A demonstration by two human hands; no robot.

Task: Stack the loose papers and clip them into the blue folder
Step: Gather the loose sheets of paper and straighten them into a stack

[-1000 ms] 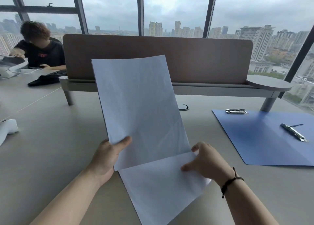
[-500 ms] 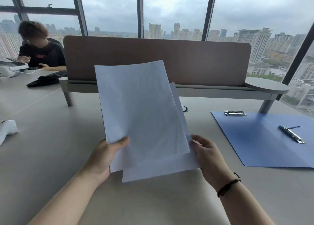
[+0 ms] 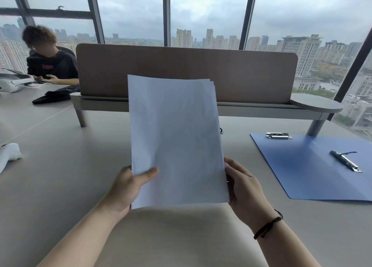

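Observation:
A stack of white papers (image 3: 177, 137) stands nearly upright above the desk, its sheets almost squared, with a few edges peeking out at the top right corner. My left hand (image 3: 128, 188) grips the lower left edge, thumb on the front sheet. My right hand (image 3: 243, 188) holds the lower right edge. The blue folder (image 3: 308, 172) lies open flat on the desk to the right. A metal clip (image 3: 346, 162) sits on its right half and a second metal clip (image 3: 278, 135) at its far left corner.
A brown divider screen (image 3: 201, 73) on a low shelf crosses the desk behind the papers. A person sits at the far left by a white device (image 3: 14, 82) and a dark cloth (image 3: 54, 95). A white object (image 3: 9, 154) lies at the left edge.
The sheet that lay lower in my right hand has been brought up behind the others. The papers now form one nearly aligned stack held by both hands.

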